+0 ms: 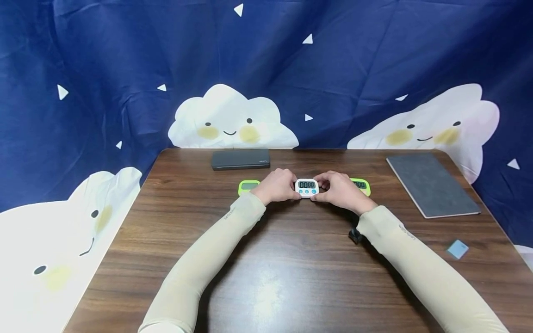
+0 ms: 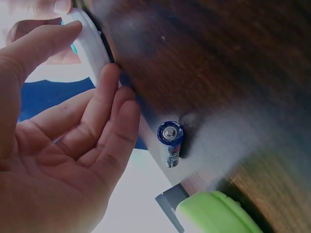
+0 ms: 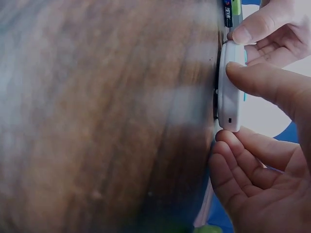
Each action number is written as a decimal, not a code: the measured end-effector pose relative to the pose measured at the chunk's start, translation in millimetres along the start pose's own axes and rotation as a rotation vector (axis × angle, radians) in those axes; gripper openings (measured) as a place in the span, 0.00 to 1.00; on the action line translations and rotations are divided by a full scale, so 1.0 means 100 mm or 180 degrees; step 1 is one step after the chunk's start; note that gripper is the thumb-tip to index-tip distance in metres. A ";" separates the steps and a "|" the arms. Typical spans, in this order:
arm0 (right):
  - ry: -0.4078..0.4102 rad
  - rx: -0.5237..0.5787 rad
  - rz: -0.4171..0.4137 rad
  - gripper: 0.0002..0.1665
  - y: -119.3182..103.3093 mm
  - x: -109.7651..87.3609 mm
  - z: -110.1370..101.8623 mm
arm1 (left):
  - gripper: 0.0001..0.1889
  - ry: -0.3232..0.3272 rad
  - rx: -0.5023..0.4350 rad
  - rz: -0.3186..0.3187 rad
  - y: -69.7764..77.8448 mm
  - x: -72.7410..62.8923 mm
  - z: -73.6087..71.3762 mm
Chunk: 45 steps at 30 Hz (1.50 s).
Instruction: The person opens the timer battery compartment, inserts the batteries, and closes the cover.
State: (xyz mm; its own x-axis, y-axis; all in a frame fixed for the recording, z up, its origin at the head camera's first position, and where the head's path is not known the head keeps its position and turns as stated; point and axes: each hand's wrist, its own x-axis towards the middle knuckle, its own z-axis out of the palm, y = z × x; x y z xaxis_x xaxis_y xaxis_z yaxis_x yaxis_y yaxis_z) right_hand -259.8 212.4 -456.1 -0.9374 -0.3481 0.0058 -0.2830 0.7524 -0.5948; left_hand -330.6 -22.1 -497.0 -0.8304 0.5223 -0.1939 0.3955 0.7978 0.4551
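A white digital timer (image 1: 306, 194) with blue buttons faces the head camera, its display reading zeros. My left hand (image 1: 276, 186) pinches its left edge between thumb and fingers. At the opposite edge, my right hand (image 1: 340, 190) grips it the same way, with the thumb (image 3: 257, 80) on the near side of the timer's white casing (image 3: 228, 87). Close to the left hand, a blue battery (image 2: 171, 138) shows on the table. One green timer (image 1: 250, 186) lies by the left hand, partly covered by it; another green timer (image 1: 362, 184) is partly hidden behind the right hand.
A dark flat case (image 1: 240, 160) lies at the table's back edge. Toward the right are a grey notebook (image 1: 433, 185) and a small light-blue square (image 1: 458, 249). A blue curtain (image 1: 333, 69) with clouds hangs behind the wooden table (image 1: 266, 259).
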 end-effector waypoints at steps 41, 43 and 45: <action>-0.0457 0.0121 -0.0391 0.41 -1.07 0.78 0.81 | 0.27 0.0366 -0.0211 0.0140 -1.07 -1.30 -0.72; -0.0454 0.0105 -0.0403 0.40 -1.08 0.79 0.82 | 0.26 0.0352 -0.0194 0.0155 -1.07 -1.30 -0.72; -0.0441 0.0060 -0.0439 0.38 -1.09 0.79 0.83 | 0.26 0.0325 -0.0184 0.0087 -0.98 -1.36 -0.78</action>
State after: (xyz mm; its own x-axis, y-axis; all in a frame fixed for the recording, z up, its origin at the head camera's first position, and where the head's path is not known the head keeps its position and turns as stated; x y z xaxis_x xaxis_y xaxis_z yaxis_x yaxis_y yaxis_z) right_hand -286.4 55.9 -457.7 -0.8528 -0.5218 -0.0218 -0.4017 0.6821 -0.6111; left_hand -286.9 -194.4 -447.4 -0.8565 0.5077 -0.0925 0.3976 0.7635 0.5089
